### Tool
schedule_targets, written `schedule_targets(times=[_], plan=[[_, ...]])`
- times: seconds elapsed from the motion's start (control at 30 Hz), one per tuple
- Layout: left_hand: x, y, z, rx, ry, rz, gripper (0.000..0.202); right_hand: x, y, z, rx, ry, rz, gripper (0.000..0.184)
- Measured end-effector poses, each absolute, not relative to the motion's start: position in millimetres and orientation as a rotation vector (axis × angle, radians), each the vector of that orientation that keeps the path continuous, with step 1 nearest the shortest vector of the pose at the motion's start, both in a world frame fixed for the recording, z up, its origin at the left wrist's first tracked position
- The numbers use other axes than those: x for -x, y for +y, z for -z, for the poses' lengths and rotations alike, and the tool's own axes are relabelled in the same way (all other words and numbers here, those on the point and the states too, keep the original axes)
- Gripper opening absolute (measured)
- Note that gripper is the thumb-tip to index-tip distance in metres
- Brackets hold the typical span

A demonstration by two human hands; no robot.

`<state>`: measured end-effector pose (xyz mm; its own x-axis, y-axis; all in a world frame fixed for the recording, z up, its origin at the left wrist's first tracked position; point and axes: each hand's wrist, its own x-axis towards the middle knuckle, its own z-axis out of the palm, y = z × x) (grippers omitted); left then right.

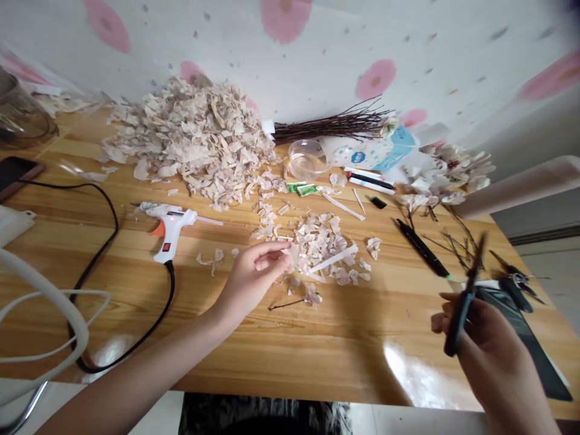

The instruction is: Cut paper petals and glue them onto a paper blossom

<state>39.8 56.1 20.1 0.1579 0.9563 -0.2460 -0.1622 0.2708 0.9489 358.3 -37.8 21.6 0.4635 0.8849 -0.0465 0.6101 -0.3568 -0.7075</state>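
Petal [294, 258] (pale, small) juts past the left hand's grip [259, 266].

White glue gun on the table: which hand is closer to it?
Left. The left hand is to the right of the white glue gun, pinching a pale piece; the right hand, holding a dark tool, is much farther right.

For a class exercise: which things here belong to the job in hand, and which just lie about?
Likely job things:
pale flake in left hand; dark tool in right hand; flake heap; glue gun.

Probably lying about:
phone; black marker; clear tub.
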Motion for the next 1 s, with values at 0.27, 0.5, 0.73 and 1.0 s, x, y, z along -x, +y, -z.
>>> schedule_targets(times=[0.27, 0.5, 0.73, 1.0], plan=[[-36.0, 60.8, -22.8, -0.89, 1.161, -1.052, 0.022, -253.2, 9.3, -52.0, 1.239, -1.449, -1.363, 0.061], [-31.8, 64.9, -32.1, -0.802, 1.109, -1.141, 0.018, -210.7, 6.8, -50.3, 1.241, -1.656, -1.399, 0.067], [-32.0, 55.4, -43.6, -0.834, 1.128, -1.365, 0.011, -186.2, -5.4, -43.7, 1.234, -1.654, -1.547, 0.068], [-34.1, 49.4, -49.4, -0.926, 1.234, -1.443, 0.014, -173.9, -13.8, -26.4, 1.153, -1.656, -1.647, 0.081]])
